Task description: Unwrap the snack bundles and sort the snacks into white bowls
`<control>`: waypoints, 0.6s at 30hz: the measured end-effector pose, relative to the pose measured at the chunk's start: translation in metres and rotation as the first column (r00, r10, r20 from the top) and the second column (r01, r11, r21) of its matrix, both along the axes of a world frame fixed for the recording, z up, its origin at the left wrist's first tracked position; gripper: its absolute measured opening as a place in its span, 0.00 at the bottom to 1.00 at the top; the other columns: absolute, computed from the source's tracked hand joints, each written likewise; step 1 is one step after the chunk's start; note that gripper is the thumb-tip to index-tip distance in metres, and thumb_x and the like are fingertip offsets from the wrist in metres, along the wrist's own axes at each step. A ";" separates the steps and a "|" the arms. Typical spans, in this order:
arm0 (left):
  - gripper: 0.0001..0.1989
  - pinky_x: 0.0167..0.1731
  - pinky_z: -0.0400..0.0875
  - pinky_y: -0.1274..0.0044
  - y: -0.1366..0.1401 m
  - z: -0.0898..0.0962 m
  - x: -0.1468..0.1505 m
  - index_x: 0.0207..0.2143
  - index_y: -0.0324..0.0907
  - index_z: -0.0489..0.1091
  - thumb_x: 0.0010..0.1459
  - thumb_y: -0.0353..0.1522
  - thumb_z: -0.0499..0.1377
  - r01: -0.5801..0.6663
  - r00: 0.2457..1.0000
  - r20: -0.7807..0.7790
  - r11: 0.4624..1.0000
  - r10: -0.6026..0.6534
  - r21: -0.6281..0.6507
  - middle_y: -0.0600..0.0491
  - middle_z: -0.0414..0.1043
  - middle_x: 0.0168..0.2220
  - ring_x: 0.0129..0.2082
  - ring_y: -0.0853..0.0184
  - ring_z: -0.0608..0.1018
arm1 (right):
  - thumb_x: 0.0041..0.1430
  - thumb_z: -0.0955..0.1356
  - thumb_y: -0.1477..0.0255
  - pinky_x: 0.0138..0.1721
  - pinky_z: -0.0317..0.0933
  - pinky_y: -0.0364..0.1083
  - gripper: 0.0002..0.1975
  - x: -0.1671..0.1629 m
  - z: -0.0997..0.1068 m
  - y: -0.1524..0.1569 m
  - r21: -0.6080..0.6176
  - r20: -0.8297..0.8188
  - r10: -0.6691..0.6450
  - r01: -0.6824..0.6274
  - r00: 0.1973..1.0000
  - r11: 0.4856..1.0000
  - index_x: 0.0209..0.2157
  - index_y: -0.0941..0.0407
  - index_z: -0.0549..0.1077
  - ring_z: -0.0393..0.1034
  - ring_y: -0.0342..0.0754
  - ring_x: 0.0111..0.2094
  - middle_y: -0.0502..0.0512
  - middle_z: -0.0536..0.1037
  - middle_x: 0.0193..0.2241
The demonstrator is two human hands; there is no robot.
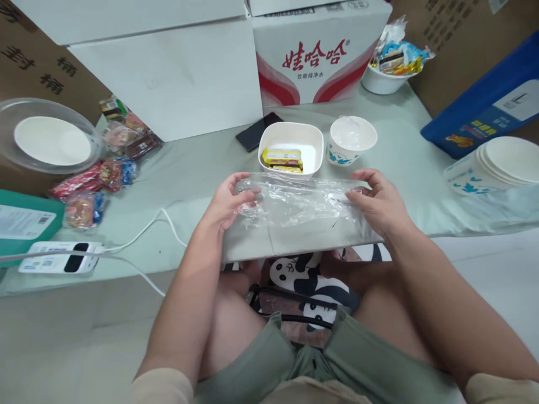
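A sheet of clear plastic film [298,205], crinkled and shiny, is stretched between my two hands above the table's front edge. My left hand [231,202] pinches its left end between thumb and fingers. At the opposite end, my right hand [379,199] grips the film the same way. Just behind the film stands a white square bowl [314,137] with yellow-wrapped snacks [284,159] in it. To the bowl's right is a paper cup [351,143] with a blue leaf print and some clear plastic inside.
A black phone [255,133] lies behind the bowl, before white cartons [168,78]. Packaged snacks [84,210] and a white power bank [59,257] with cables are at left. Stacked paper cups [492,165] and a blue bag [484,106] stand right; a snack-filled bowl [383,81] is at the back.
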State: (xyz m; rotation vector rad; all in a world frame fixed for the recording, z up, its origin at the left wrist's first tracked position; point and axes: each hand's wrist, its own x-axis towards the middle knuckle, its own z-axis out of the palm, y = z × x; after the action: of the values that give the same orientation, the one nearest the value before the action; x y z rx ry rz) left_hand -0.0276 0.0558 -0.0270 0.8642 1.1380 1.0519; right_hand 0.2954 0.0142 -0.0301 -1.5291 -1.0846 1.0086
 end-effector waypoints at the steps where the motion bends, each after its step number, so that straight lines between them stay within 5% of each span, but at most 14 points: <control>1: 0.33 0.34 0.78 0.78 0.000 0.000 -0.002 0.44 0.45 0.71 0.32 0.25 0.75 0.022 1.000 0.001 1.000 -0.022 0.014 0.50 0.69 0.56 0.44 0.61 0.82 | 0.41 0.76 0.71 0.29 0.62 0.43 0.24 0.001 -0.001 0.000 0.020 0.020 0.001 -0.001 1.000 1.000 0.44 0.50 0.76 0.66 0.40 0.30 0.50 0.77 0.44; 3: 0.35 0.34 0.78 0.79 0.000 -0.002 -0.006 0.44 0.46 0.72 0.31 0.23 0.75 0.062 0.998 0.014 0.997 -0.063 0.038 0.51 0.69 0.58 0.43 0.63 0.83 | 0.42 0.74 0.72 0.30 0.63 0.43 0.24 0.004 -0.004 0.000 0.050 0.065 -0.001 -0.003 0.998 0.999 0.46 0.50 0.75 0.66 0.40 0.31 0.52 0.74 0.49; 7: 0.22 0.39 0.77 0.81 0.001 -0.004 -0.012 0.35 0.41 0.78 0.34 0.24 0.75 0.086 0.996 0.000 0.996 -0.086 0.019 0.51 0.78 0.47 0.41 0.66 0.83 | 0.44 0.71 0.73 0.34 0.68 0.47 0.27 0.014 -0.012 0.002 -0.001 0.224 0.032 -0.033 0.974 0.999 0.50 0.50 0.73 0.71 0.45 0.36 0.55 0.73 0.51; 11: 0.19 0.36 0.78 0.80 0.000 -0.001 -0.015 0.34 0.41 0.81 0.35 0.25 0.74 0.150 0.988 0.053 0.987 -0.147 -0.053 0.49 0.80 0.44 0.41 0.65 0.83 | 0.43 0.69 0.74 0.47 0.70 0.59 0.24 0.017 -0.010 0.003 0.169 0.576 -0.100 0.001 0.811 0.986 0.47 0.53 0.76 0.71 0.58 0.49 0.62 0.72 0.49; 14: 0.19 0.28 0.78 0.79 -0.003 0.005 -0.016 0.37 0.42 0.81 0.39 0.30 0.75 0.218 0.968 0.134 0.976 -0.214 -0.020 0.49 0.79 0.50 0.40 0.61 0.83 | 0.50 0.69 0.72 0.55 0.67 0.62 0.19 -0.001 0.004 0.004 0.386 0.622 -0.130 -0.158 0.772 0.909 0.46 0.52 0.75 0.71 0.60 0.54 0.61 0.76 0.49; 18: 0.27 0.17 0.68 0.86 -0.008 0.010 -0.017 0.44 0.46 0.80 0.36 0.29 0.76 0.297 0.935 0.169 0.949 -0.311 0.102 0.48 0.73 0.59 0.42 0.60 0.83 | 0.56 0.71 0.65 0.61 0.63 0.61 0.23 -0.049 0.026 0.019 0.409 0.572 0.197 -0.485 0.796 0.773 0.54 0.51 0.71 0.70 0.59 0.58 0.59 0.77 0.55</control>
State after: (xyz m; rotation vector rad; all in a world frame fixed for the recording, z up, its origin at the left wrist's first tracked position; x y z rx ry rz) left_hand -0.0445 0.0482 -0.0172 0.9482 0.7838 0.9000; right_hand 0.2466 0.0335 -0.0040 -1.1419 -1.9100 0.4504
